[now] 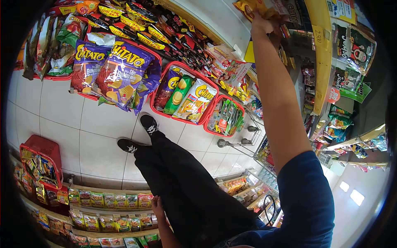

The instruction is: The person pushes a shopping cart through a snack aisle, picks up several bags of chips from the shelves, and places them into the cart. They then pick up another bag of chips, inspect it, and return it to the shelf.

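My right arm reaches up to a shelf at the top of the head view. My right hand (261,25) is closed on a yellow snack packet (245,8), with other packets close beside it. My left hand (157,207) hangs low by my dark trousers (186,182), fingers curled in and nothing visible in them. Below it are shelves of small seasoning-like packets (109,201).
Red baskets hold purple chip bags (124,72), a green chip bag (178,94) and small sachets (226,117). Another red basket (41,146) stands at left. A wheeled metal cart (237,142) is on the tiled floor (103,120). A yellow shelf edge (321,62) runs beside my arm.
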`<action>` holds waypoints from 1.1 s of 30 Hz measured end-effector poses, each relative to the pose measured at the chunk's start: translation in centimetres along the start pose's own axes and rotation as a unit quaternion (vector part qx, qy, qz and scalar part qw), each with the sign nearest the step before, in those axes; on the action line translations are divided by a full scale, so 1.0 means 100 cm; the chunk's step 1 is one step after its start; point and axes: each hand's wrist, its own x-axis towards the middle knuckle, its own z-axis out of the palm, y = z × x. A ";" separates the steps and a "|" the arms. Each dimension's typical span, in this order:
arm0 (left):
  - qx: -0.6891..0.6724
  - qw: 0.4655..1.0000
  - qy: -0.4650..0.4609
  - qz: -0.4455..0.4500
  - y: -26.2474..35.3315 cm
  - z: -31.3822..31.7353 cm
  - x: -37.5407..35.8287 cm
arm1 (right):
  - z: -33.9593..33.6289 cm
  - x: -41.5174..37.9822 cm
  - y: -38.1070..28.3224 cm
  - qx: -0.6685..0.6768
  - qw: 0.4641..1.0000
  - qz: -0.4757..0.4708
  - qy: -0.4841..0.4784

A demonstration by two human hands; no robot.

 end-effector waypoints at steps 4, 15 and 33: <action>0.021 1.000 0.004 0.022 0.010 0.004 -0.003 | -0.011 -0.022 -0.092 -0.246 0.962 0.093 -0.074; 0.029 0.999 0.018 0.009 0.014 0.002 -0.010 | -0.009 -0.043 -0.164 -0.505 0.837 -0.143 -0.153; 0.071 0.988 -0.017 0.133 0.029 -0.042 -0.040 | -0.177 -0.173 -0.265 -0.248 0.877 -0.243 -0.332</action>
